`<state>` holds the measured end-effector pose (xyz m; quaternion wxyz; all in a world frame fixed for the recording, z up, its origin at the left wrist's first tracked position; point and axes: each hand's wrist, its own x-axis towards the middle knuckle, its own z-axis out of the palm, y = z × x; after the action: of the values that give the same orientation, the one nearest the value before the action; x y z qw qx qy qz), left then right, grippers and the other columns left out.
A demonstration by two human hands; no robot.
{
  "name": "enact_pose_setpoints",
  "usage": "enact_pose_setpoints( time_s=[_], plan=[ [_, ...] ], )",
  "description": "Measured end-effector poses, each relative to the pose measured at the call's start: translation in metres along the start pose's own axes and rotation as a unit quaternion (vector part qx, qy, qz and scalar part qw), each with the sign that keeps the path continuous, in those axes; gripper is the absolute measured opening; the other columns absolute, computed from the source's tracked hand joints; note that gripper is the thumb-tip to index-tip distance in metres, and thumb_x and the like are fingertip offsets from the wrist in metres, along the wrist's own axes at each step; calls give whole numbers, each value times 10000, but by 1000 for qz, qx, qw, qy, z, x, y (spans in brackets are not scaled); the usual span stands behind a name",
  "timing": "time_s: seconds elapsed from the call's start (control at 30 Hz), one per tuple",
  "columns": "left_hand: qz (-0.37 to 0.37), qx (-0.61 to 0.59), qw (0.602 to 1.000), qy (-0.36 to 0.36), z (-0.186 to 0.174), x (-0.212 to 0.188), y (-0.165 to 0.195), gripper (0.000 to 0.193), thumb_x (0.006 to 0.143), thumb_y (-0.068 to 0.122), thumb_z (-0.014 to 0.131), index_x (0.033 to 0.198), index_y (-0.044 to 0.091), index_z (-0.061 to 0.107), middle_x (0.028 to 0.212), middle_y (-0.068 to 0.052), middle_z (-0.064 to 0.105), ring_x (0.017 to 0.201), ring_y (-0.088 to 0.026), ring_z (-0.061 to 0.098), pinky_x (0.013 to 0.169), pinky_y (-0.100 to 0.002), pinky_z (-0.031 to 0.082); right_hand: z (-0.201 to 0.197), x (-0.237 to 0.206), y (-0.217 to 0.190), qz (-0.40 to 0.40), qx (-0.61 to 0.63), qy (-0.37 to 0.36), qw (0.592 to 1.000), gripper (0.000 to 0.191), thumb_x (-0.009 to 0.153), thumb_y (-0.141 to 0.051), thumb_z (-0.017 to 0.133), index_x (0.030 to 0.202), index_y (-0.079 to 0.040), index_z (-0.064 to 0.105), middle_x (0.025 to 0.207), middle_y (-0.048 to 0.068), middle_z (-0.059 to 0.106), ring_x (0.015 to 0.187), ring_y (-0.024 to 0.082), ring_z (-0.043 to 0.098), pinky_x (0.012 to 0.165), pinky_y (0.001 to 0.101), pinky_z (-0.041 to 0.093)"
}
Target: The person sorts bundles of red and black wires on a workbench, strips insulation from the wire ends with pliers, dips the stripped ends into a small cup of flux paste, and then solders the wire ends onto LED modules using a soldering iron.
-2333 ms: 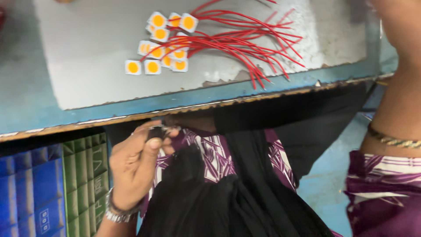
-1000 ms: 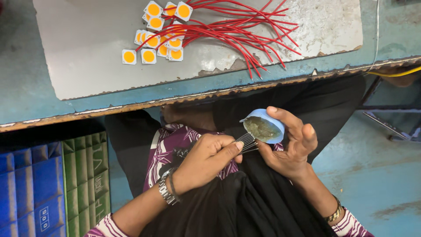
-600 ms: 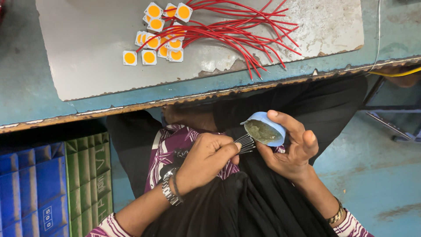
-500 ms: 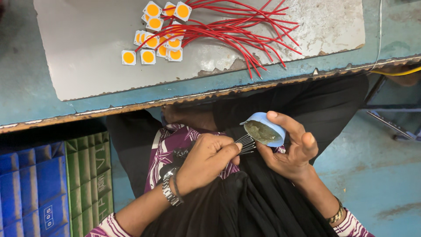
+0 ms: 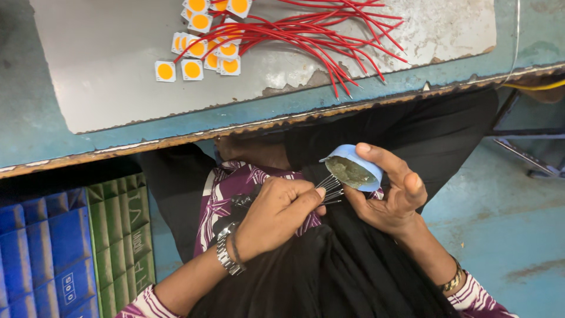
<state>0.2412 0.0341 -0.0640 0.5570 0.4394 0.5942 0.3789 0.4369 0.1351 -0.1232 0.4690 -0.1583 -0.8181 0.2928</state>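
The right hand [image 5: 391,197] is curled around one small light-blue round tub [image 5: 352,168], tilted, with greenish-grey paste inside; fingers wrap its far rim and the thumb sits below it. The left hand [image 5: 276,215] is closed in a pinch on one bundle of thin wire ends [image 5: 329,189], whose bare tips touch the tub's lower edge. How many wires are in the bundle cannot be told. Both hands are over the lap, below the edge of the blue workbench [image 5: 35,135].

On the workbench lies one grey metal sheet [image 5: 106,88]. On the sheet, well above the tub, sit about ten small white square LED chips [image 5: 165,71] with orange centres, and one loose bunch of red wires [image 5: 329,35]. Left of the tub, under the workbench, stand one blue crate [image 5: 35,253] and one green crate [image 5: 120,235], touching.
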Motion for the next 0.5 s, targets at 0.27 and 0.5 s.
enact_pose_setpoints(
  time_s=[0.27, 0.5],
  plan=[
    [12, 28, 1000, -9, -2, -4, 6, 418, 1018, 314, 542, 789, 11, 715, 505, -63, 579, 461, -108, 626, 476, -300, 444, 0, -2, -1, 14, 12, 1, 1000, 1296, 766, 235, 768, 1626, -376, 15, 1385, 224, 489, 1052, 276, 677, 826, 354, 639],
    [31, 23, 999, -18, -1, -5, 4, 435, 1040, 312, 524, 763, 9, 669, 548, -55, 620, 473, -118, 629, 485, -296, 456, 0, 0, -1, 9, 10, -4, 1000, 1300, 766, 225, 777, 1624, -379, 9, 1391, 218, 481, 1049, 283, 682, 826, 357, 640]
  ],
)
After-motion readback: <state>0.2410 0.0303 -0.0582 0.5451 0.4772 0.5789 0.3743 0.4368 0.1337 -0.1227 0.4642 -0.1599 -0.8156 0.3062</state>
